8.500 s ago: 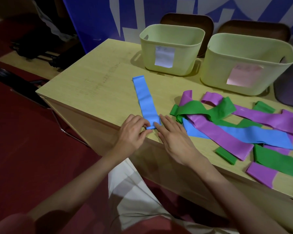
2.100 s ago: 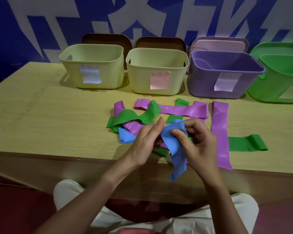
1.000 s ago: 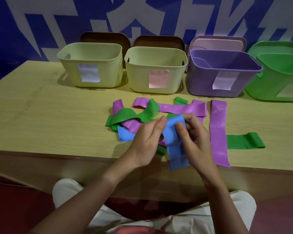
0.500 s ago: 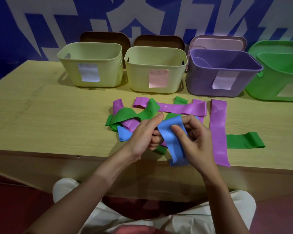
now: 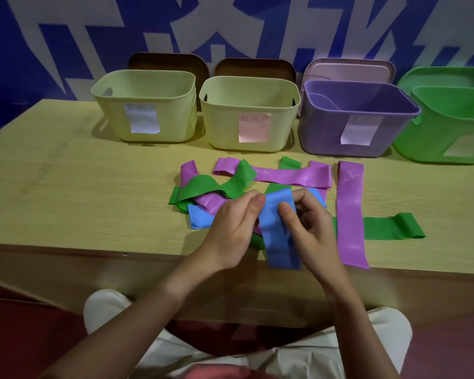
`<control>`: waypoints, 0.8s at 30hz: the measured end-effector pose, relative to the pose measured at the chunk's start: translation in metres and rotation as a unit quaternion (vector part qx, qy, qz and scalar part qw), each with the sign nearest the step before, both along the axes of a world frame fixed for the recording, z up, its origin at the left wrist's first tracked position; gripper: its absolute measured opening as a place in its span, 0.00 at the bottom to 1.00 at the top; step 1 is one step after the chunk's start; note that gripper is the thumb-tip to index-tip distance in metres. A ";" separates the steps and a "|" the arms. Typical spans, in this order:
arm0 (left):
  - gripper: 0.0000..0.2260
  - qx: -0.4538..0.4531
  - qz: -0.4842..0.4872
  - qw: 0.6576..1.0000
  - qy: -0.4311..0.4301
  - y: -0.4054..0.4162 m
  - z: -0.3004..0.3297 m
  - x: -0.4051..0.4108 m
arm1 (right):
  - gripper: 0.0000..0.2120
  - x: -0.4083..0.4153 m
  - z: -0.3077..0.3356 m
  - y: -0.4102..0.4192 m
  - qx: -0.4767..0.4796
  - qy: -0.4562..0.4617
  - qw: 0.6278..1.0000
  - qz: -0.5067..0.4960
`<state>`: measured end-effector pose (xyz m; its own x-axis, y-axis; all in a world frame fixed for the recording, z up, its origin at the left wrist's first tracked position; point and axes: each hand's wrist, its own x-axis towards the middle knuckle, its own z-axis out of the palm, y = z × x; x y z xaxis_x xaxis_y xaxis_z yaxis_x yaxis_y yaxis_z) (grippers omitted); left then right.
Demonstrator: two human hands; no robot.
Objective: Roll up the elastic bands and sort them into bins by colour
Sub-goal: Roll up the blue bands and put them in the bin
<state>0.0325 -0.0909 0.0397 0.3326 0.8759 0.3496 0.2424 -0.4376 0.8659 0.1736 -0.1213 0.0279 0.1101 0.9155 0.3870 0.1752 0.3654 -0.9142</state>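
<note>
Four bins stand in a row along the far side of the table: two pale yellow bins (image 5: 145, 105) (image 5: 249, 113), one purple bin (image 5: 356, 119) and one green bin (image 5: 449, 127). Each has a paper label on its front, and a lid leans behind each, two brown, one pink, one green. Of the loose bands I count two blue for certain, one held up (image 5: 278, 231) and one lying flat (image 5: 200, 218); the purple and green ones overlap too much to count.
</note>
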 end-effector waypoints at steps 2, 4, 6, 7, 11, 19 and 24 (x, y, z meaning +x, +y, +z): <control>0.17 -0.040 -0.005 0.998 -0.044 0.001 0.003 0.001 | 0.10 -0.001 0.000 -0.002 0.002 -0.007 1.000 0.014; 0.16 -0.084 -0.025 0.991 -0.098 0.001 0.007 0.002 | 0.09 -0.001 0.000 -0.001 0.000 -0.019 1.000 0.016; 0.13 -0.130 -0.052 0.979 -0.147 0.000 0.012 0.002 | 0.10 -0.001 0.000 0.001 0.001 -0.014 1.000 0.011; 0.13 -0.147 -0.063 0.973 -0.167 0.000 0.013 0.002 | 0.11 -0.002 0.001 0.001 0.003 -0.007 1.000 0.008; 0.15 -0.203 -0.073 0.953 -0.214 0.003 0.017 0.000 | 0.09 -0.005 0.002 -0.001 0.009 0.006 1.000 0.001; 0.18 -0.355 -0.140 0.889 -0.253 0.007 0.019 -0.006 | 0.12 -0.010 0.004 -0.002 0.038 0.000 0.999 -0.028; 0.20 -0.312 -0.094 0.929 -0.174 0.008 0.017 -0.004 | 0.07 -0.009 -0.003 -0.002 0.016 -0.007 0.998 -0.063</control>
